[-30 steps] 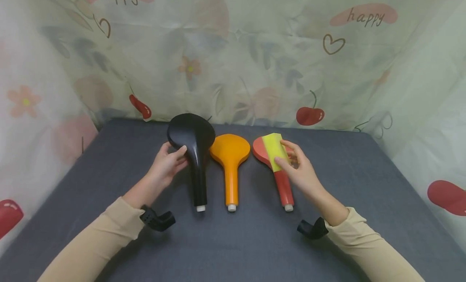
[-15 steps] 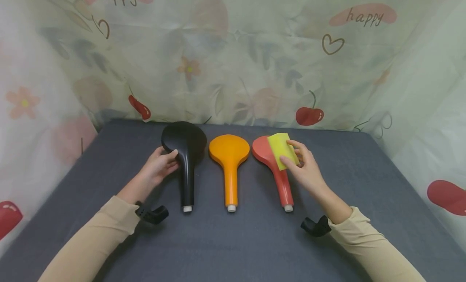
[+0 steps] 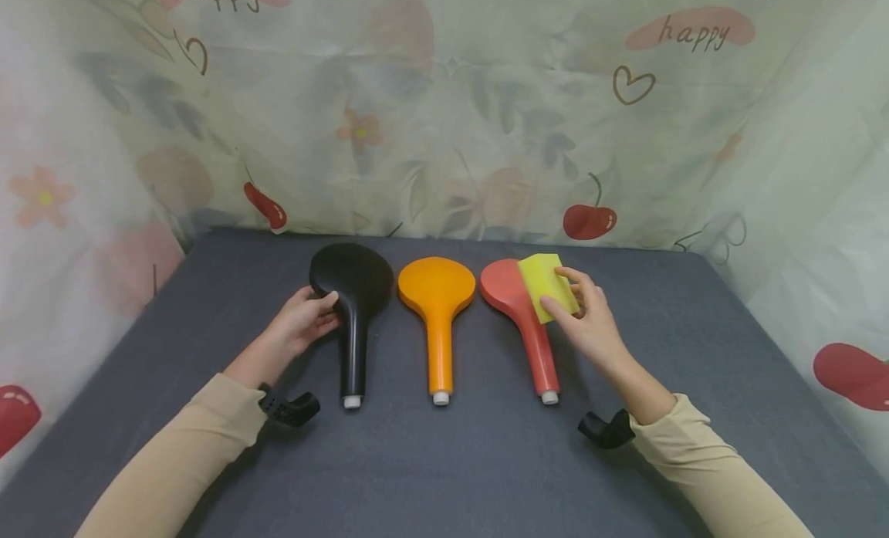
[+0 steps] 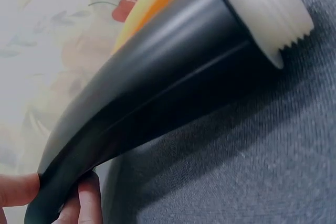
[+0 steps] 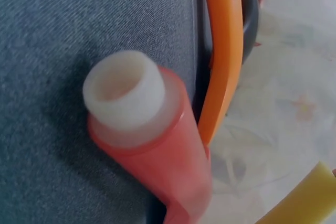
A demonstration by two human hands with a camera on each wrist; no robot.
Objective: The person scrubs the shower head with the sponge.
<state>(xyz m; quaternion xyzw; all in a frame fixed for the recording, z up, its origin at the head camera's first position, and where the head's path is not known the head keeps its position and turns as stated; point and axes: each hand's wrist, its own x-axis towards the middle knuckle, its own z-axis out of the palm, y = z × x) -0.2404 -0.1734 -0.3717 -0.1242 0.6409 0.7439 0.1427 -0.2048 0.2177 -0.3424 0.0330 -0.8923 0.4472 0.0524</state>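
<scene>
With thumb and fingers my left hand [image 3: 302,322] grips the black shower head [image 3: 354,283] where its round head narrows to the handle. That shower head's white threaded end [image 4: 278,14] shows large in the left wrist view. Between the thumb and fingers of my right hand [image 3: 590,318] is a yellow sponge [image 3: 544,279], above the right edge of the pink-red shower head [image 3: 507,287]. Whether the sponge touches that shower head I cannot tell. An orange shower head [image 3: 437,283] lies between the other two, touched by neither hand.
A dark grey cloth [image 3: 444,468] covers the table. Behind it hangs a patterned curtain [image 3: 451,121], with more fabric at both sides. A black wrist camera [image 3: 292,409] sits on the left wrist, another wrist camera [image 3: 607,430] on the right.
The black shower head has shifted left and towards me in my left hand, away from the orange one. My right hand has slid the sponge a little to the right.
</scene>
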